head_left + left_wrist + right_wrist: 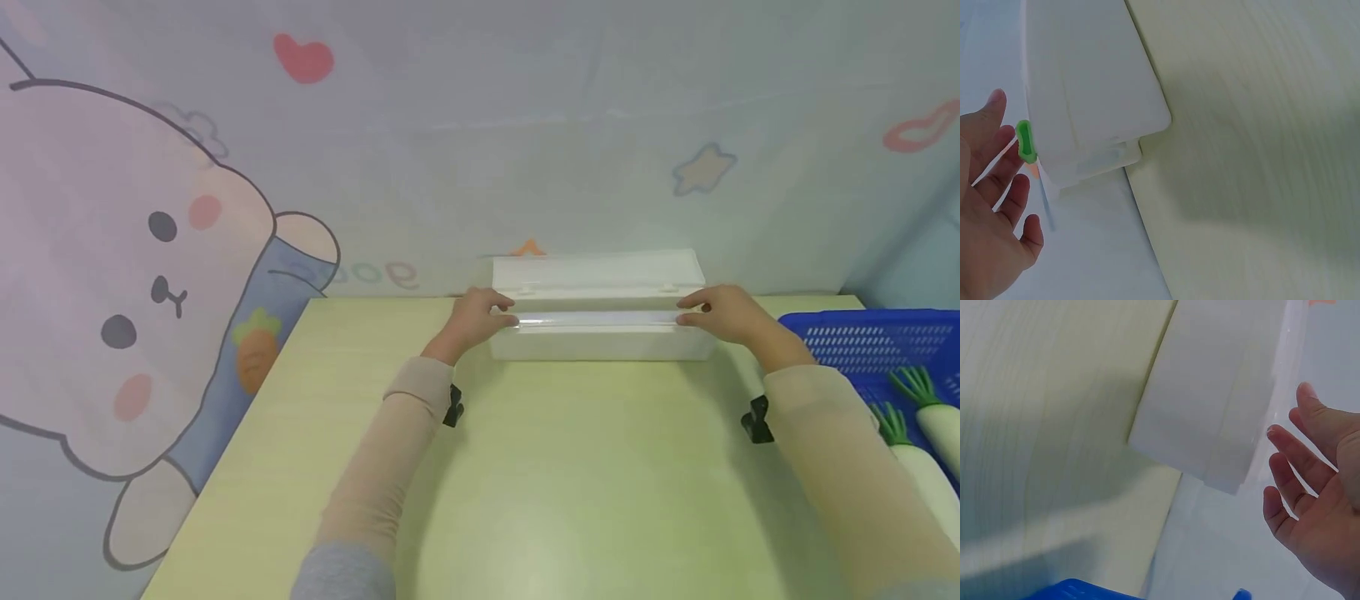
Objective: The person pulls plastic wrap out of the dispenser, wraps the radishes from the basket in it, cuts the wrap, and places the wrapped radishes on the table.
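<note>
A long white box (600,346) sits at the back of the table, its white lid (596,271) raised behind it. A clear strip (600,318) runs along the box's upper front edge. My left hand (474,321) is at the box's left end, its thumb tip at the strip's end. Its fingers are spread and loosely bent beside a small green piece (1025,142) on the box edge in the left wrist view. At the other end, my right hand (731,317) has its thumb and fingertips close to the strip, the fingers loosely bent.
A blue basket (870,321) on the right holds white radishes (926,483) with green tops. Black clips (759,419) sit on the table at both sides, near the forearms. A printed cloth (465,167) hangs behind the pale wooden table (592,483).
</note>
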`<state>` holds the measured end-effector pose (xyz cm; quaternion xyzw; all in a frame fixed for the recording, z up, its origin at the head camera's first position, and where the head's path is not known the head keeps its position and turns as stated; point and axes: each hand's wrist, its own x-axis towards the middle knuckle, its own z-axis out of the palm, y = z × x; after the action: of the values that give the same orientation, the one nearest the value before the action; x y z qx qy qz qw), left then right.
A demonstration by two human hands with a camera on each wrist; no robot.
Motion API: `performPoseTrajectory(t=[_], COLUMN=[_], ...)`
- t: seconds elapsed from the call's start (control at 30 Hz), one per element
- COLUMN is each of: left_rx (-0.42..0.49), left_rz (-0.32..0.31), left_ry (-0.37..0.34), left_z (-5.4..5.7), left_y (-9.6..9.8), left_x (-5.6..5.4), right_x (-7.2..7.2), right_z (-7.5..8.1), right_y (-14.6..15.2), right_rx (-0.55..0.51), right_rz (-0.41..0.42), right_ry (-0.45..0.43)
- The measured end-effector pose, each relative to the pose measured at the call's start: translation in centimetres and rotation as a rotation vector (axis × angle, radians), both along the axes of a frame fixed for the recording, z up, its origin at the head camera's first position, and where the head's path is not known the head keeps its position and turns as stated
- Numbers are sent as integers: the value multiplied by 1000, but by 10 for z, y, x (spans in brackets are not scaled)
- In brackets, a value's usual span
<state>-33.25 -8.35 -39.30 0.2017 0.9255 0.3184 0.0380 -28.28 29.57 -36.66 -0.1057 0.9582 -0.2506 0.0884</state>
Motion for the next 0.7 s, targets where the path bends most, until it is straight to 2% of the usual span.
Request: performPoseTrajectory(t=[0.17,0.3,0.5,0.7], left_rx=[0,7,32,32], left_rz=[-9,-18,-19,36], left_ry=[-72,-84,-99,-118], left_z=[-7,-8,-5,-3], left_y=[2,2,5,11], left_x=[1,3,2,1], right_x=[0,0,-4,-5], right_z=[-8,-12,-15,-19], right_y=[7,10,13,16], right_rx=[-15,-34,-54,-70], right_rz=[-21,-25,-30,-55], right_ry=[-54,-73,-56,-46])
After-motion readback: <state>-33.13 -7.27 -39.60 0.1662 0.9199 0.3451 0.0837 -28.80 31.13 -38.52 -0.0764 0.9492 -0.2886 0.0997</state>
